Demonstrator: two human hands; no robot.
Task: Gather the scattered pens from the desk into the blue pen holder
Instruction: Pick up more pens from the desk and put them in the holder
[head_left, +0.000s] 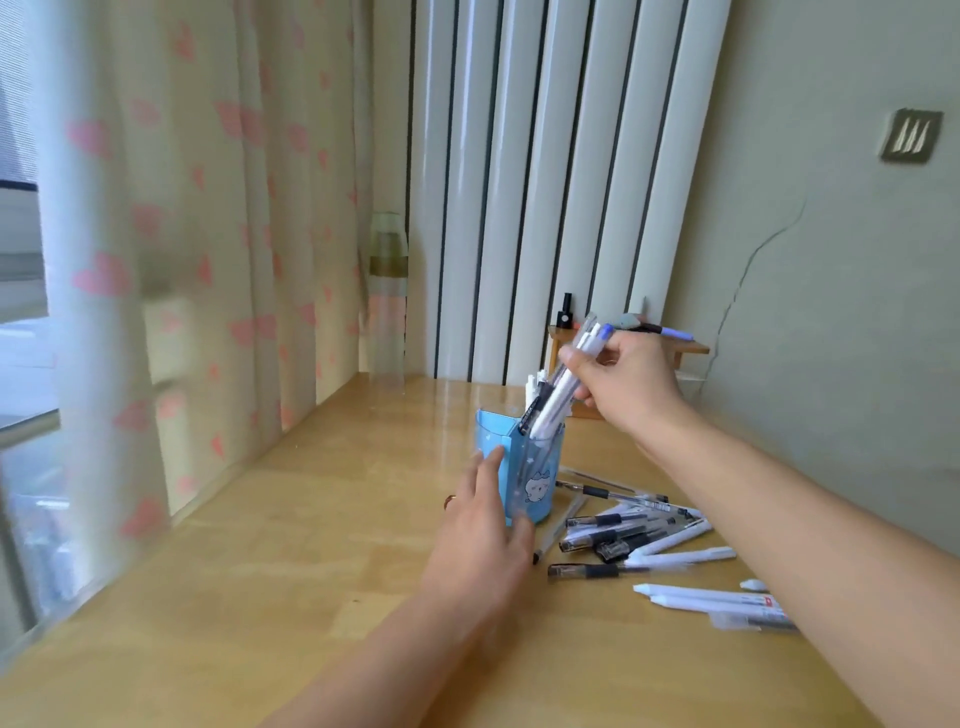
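Head view: right hand (623, 382) is closed around a bundle of pens (563, 382), mostly white and clear barrels with one blue cap up near the thumb. Bundle is tilted, long axis running from upper right at the fist down-left into the blue pen holder (540, 475). Lower tips are already inside the holder's mouth; upper ends stick out past the fingers.

Left hand (483, 530) sits against the holder's near-left side, fingers spread and touching the wall, not wrapped round it. Reads as bracing, not gripping; nothing is held in it.

Holder stands upright on the wooden desk (291, 561), cartoon face toward the camera.

Loose pens (631, 530) lie in a heap just right of the holder's base, black-grip gel pens crossed with white ones. More white pens (711, 597) sit nearer the camera, partly hidden under the right forearm.

Judgement: current step is dropping the bundle in. Key relation: the holder is directly below-left of the fist, along the pen axis, so release should slide them in. Remaining pile is on the right side, nearer the right hand.
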